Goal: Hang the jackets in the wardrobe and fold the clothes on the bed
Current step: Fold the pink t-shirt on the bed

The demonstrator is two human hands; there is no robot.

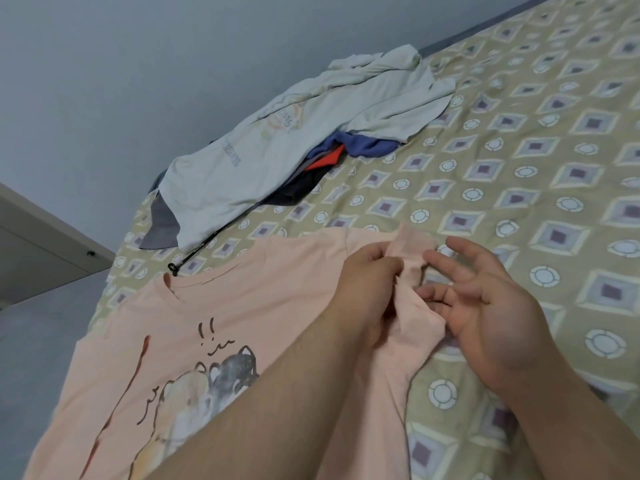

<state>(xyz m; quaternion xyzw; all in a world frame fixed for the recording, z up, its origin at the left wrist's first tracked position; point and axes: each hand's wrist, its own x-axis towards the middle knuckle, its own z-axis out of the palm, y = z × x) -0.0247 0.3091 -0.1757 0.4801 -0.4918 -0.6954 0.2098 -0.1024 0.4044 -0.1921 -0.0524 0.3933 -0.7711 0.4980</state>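
- Folding is the step we're on here, not the jacket-hanging bit. A peach T-shirt (259, 299) lies spread on the bed (519, 168), cartoon print facing up, collar pointing toward the wall.
- Our left grip (374, 282) is curled tight round the bunched sleeve (419, 323) on the shirt's right side, pinching the fabric so it stands up off the sheet.
- Our right grip (485, 299) holds nothing: palm showing, fingers loose and spread, fingertips just beside the sleeve. We honestly can't tell whether they touch the cloth.
- Best guess: we're sorting that sleeve out, flattening it or turning it in, which would be the very first fold. So this shirt is barely started.
- Next move probably needs the right grip to catch the sleeve's free edge so both can pull it smooth, then lay it across the body of the shirt without dragging the rest out of shape.
- Further up the bed a pile of clothes (277, 150) waits by the wall, a pale top draped over blue, red and dark pieces, none folded.
- A black cord with a toggle (173, 268) trails out of that pile and ends just beside the collar. Worth nudging it clear before folding.
- No hangers or jackets that we can make out, so we reckon plenty of the job remains.
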